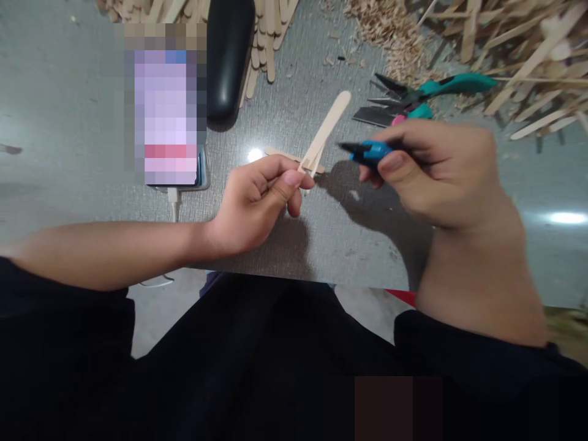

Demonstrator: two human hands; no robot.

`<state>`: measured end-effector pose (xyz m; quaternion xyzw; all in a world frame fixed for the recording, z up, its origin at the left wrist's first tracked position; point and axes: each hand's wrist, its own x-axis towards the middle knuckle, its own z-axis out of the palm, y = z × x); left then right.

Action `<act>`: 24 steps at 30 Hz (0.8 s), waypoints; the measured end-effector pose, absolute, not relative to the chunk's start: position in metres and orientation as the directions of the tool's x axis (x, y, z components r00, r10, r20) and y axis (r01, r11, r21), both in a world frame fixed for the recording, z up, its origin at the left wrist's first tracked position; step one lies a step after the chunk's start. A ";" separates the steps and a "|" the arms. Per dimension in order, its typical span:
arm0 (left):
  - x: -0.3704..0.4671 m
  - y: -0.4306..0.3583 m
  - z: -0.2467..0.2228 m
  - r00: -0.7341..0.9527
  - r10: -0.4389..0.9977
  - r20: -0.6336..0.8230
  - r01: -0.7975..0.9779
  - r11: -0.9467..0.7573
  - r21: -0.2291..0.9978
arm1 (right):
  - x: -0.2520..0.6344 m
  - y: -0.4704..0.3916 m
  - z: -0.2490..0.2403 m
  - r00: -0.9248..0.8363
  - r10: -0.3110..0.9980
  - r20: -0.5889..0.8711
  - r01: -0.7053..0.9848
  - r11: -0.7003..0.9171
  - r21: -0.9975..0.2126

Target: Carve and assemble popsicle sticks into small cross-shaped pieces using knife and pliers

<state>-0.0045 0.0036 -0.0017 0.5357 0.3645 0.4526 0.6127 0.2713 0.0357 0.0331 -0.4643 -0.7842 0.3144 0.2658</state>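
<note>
Between the thumb and fingers of my left hand a wooden craft stick is pinched near its lower end, its rounded end pointing up and right. A thin sliver of wood splits away along its right side. My right hand is closed around a small blue tool with a dark pointed tip. That tip points left toward the stick, a short way apart from it; whether it is a knife or cutter I cannot tell. Another craft stick lies on the table behind my left fingers.
Pliers with teal handles lie beyond my right hand. Wood shavings and a heap of loose sticks fill the back right. A black case, stacked sticks and a phone on a white cable are at the back left.
</note>
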 end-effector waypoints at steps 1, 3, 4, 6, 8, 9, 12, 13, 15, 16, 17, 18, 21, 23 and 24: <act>-0.004 0.003 -0.002 0.316 0.948 0.031 -0.167 0.024 0.986 | 0.272 0.036 0.028 -0.354 0.914 0.198 0.647 0.392 -0.654; -0.003 0.002 -0.004 0.316 0.949 0.007 -0.187 0.055 0.981 | 0.273 0.036 0.017 -0.295 0.899 0.322 0.793 0.419 -0.442; -0.003 0.001 -0.004 0.319 0.948 -0.005 -0.197 0.071 0.978 | 0.273 0.036 0.012 -0.292 0.893 0.343 0.843 0.410 -0.349; -0.003 0.000 -0.005 0.330 0.944 -0.023 -0.205 0.096 0.974 | 0.272 0.036 0.002 -0.296 0.894 0.337 0.894 0.383 -0.233; -0.003 0.000 -0.005 0.333 0.942 -0.035 -0.212 0.111 0.971 | 0.270 0.036 -0.004 -0.308 0.895 0.322 0.907 0.379 -0.184; -0.003 -0.001 -0.005 0.335 0.941 -0.041 -0.215 0.119 0.969 | 0.269 0.036 -0.006 -0.318 0.892 0.321 0.906 0.385 -0.172; -0.003 -0.002 -0.005 0.343 0.938 -0.057 -0.218 0.138 0.966 | 0.264 0.035 -0.006 -0.342 0.876 0.341 0.894 0.415 -0.170; -0.003 -0.002 -0.005 0.343 0.937 -0.062 -0.217 0.143 0.966 | 0.262 0.034 -0.005 -0.352 0.870 0.346 0.887 0.428 -0.173; -0.003 -0.002 -0.005 0.325 0.943 -0.073 -0.233 0.154 0.960 | 0.257 0.031 -0.001 -0.393 0.855 0.337 0.864 0.469 -0.181; -0.003 -0.001 -0.005 0.305 0.949 -0.080 -0.254 0.162 0.954 | 0.254 0.029 0.001 -0.430 0.844 0.321 0.846 0.501 -0.182; -0.003 0.000 -0.005 0.281 0.956 -0.085 -0.284 0.167 0.944 | 0.251 0.026 0.003 -0.470 0.829 0.303 0.826 0.534 -0.181; -0.002 0.000 -0.005 0.255 0.963 -0.088 -0.317 0.170 0.933 | 0.248 0.023 0.003 -0.507 0.814 0.284 0.806 0.565 -0.178; -0.001 0.003 -0.004 0.210 0.973 -0.099 -0.391 0.176 0.903 | 0.239 0.017 0.001 -0.552 0.796 0.249 0.786 0.596 -0.163; -0.001 0.004 -0.003 0.214 0.971 -0.103 -0.407 0.185 0.894 | 0.233 0.016 -0.004 -0.524 0.814 0.250 0.807 0.569 -0.160; -0.001 0.004 -0.002 0.220 0.970 -0.104 -0.409 0.189 0.893 | 0.230 0.016 -0.007 -0.507 0.824 0.253 0.817 0.553 -0.164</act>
